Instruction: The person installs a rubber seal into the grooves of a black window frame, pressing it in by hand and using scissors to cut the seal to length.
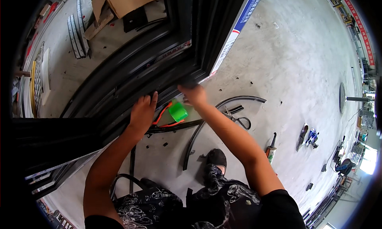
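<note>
A large black window or door frame (135,80) with deep grooved profiles stands in front of me, tilted across the view. My left hand (143,113) rests on its near lower rail, fingers laid against the profile. Further right, my right hand (195,95) is closed at the same rail near the corner, smeared by motion. A dark blurred thing (188,83) shows at its fingers; its kind cannot be made out. Between and just below my hands are a bright green cylinder (178,111) and an orange-handled tool (161,114), partly hidden by the frame.
Curved black rubber strips (191,143) and scissors (240,121) lie on the concrete floor by my feet. To the right are a sealant tube (271,150) and small blue-and-black items (312,136). Beyond the frame sit a cardboard box (133,3) and metal profiles (76,36).
</note>
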